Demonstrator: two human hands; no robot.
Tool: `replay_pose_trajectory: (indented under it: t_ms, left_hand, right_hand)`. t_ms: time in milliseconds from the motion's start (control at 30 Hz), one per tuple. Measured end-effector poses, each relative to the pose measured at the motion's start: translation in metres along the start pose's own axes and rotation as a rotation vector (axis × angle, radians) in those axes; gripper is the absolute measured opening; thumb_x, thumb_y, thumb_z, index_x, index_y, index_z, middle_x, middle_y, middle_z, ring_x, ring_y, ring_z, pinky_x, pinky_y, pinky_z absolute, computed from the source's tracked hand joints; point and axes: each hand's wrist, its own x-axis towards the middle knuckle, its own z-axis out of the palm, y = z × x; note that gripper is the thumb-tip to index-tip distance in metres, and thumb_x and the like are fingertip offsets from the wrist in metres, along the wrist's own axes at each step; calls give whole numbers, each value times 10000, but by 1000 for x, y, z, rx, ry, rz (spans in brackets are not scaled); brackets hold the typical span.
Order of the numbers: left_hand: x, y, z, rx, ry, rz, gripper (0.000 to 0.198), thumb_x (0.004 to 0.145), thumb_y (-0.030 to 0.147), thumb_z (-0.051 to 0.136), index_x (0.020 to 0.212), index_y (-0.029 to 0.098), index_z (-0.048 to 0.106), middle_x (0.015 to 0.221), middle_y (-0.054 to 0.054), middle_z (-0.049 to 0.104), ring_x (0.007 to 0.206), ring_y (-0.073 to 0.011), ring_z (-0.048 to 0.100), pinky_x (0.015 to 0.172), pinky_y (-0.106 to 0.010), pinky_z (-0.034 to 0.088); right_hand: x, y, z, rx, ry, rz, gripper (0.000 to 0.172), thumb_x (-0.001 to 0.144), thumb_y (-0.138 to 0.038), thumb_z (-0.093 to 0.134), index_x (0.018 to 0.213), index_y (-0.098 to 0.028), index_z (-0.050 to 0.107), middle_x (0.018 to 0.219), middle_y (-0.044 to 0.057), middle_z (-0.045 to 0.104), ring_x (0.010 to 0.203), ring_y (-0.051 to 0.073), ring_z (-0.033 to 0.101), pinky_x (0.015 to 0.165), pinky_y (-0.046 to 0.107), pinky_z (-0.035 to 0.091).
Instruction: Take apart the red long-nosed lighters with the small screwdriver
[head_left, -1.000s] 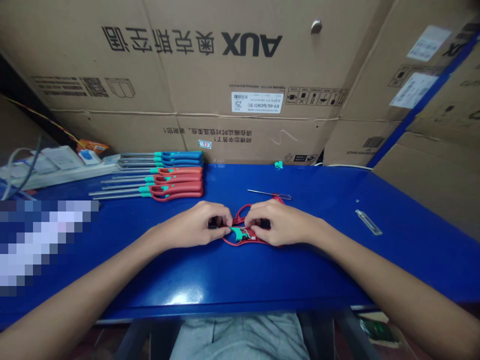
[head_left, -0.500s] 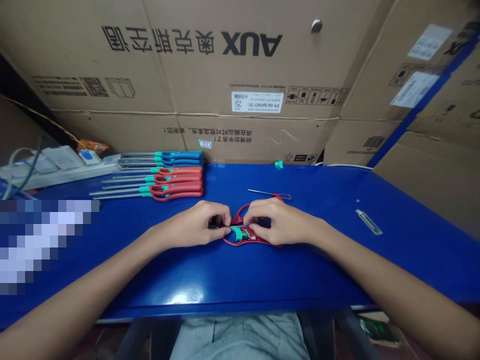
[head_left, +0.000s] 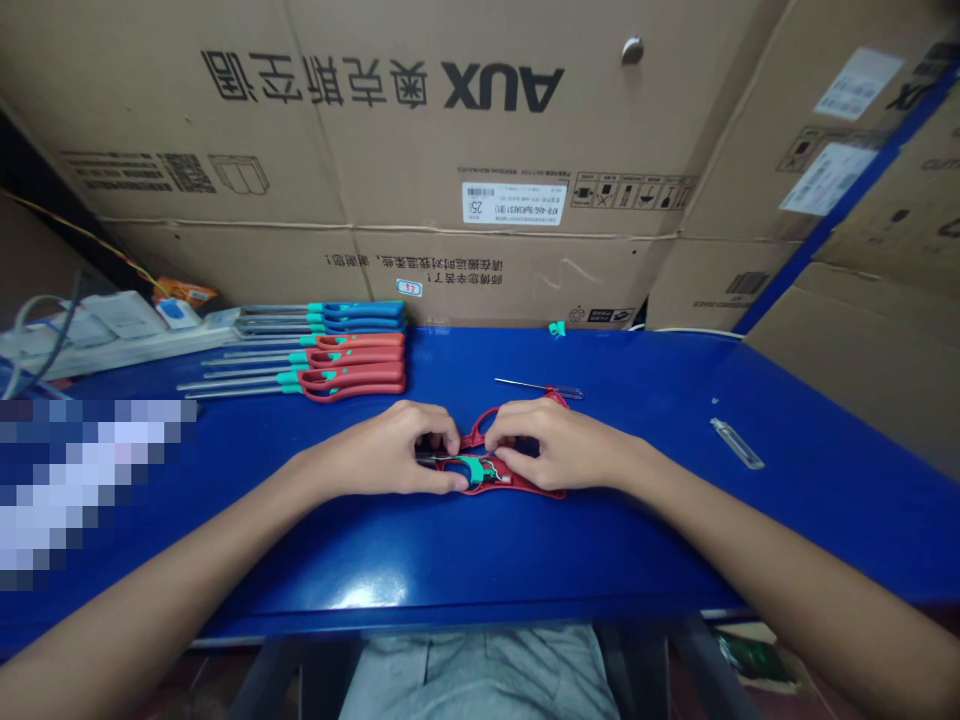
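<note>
A red stick lighter lies opened in two casing halves on the blue table. Its near half (head_left: pixel 525 486) shows a green trigger (head_left: pixel 472 468) and a thin white wire; the far half (head_left: pixel 480 428) sits just behind it. My left hand (head_left: pixel 405 447) curls around the front end of the near half, thumb on its lower edge. A piece of metal rod shows beneath those fingers. My right hand (head_left: pixel 555 442) is closed over the handle end, with fingertips at the inside of the casing; its palm hides part of both halves.
Several assembled lighters (head_left: pixel 352 378) lie stacked at the left, beside a white power strip (head_left: pixel 150 340). Behind my right hand is a screwdriver (head_left: pixel 540 386). A clear small tube (head_left: pixel 737 444) lies at the right. Cardboard panels (head_left: pixel 420 210) wall the back; a green scrap (head_left: pixel 556 328) lies against them.
My left thumb has slid down and right from the trigger area to the casing's lower edge, uncovering more of the trigger. My right hand has hardly moved.
</note>
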Motion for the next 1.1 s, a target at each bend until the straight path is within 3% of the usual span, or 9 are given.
replay_pose_trajectory:
  t_ms: [467, 1100]
  left_hand:
    - [1, -3, 2, 38, 6, -8, 181, 816, 344, 662, 816, 164, 638, 741, 3, 614, 648, -126, 534, 584, -224, 388]
    - [1, -3, 4, 53, 42, 29, 165, 847, 318, 619, 785, 166, 636, 757, -14, 612, 664, -130, 548, 608, -225, 415]
  right_hand:
    - [0, 1, 0, 4, 48, -23, 159, 795, -43, 569, 852, -152, 669, 839, 48, 671, 742, 147, 587, 684, 260, 454]
    - [0, -1, -1, -2, -27, 27, 137, 845, -74, 580, 889, -142, 690, 888, 62, 652, 773, 147, 593, 726, 271, 468]
